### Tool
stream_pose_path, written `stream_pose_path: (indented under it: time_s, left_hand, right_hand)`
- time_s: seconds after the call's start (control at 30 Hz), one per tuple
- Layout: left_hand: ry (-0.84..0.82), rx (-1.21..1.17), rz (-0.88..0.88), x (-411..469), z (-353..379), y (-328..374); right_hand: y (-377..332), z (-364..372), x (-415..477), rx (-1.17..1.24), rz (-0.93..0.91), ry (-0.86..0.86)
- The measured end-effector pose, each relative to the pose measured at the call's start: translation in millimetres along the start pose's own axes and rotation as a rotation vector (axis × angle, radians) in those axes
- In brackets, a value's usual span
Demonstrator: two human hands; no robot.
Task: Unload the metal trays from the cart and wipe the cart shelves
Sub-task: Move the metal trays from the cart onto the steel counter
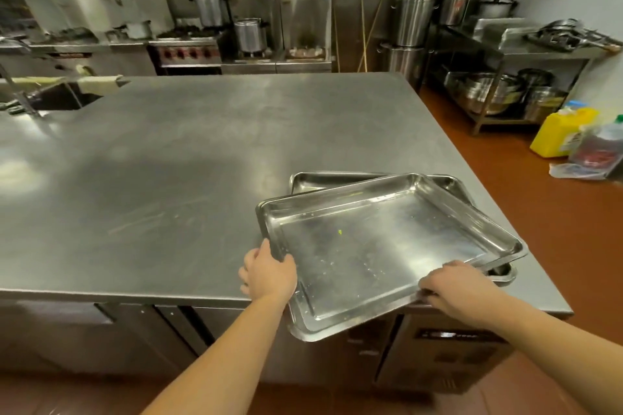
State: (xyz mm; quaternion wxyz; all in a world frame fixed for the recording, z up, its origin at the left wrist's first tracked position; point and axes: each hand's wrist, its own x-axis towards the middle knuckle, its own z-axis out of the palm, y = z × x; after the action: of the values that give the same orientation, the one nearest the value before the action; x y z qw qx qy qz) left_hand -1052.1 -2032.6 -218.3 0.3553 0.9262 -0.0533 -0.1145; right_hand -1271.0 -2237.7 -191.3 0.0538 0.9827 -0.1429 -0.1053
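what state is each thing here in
top tray: empty, skewed over the others, overhanging the table edge
lower trays: stacked at the table corner
left hand: grips the top tray's left rim
right hand: grips its near right rim
yellow jug: upright, cap on

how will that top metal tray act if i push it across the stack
The top tray looks like rigid steel, so it likely won't flex. Smooth metal on the lower tray probably slides easily. Its near corner overhangs the table edge, so it might tip if released.
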Motion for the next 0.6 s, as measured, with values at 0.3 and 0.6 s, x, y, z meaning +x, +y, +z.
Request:
stream_pose_path:
  time_s: [0.3, 0.6]
  left_hand:
    - [-0.560, 0.463, 0.790, -46.4, 27.3, 50.3]
    - [-0.265, 0.774, 0.885, -22.8, 50.1, 55.8]
  right_hand:
    - [-9.9, -2.9, 38.5, 0.069, 0.069, -0.005]
    - [35.2, 15.5, 29.2, 0.162, 0.147, 0.034]
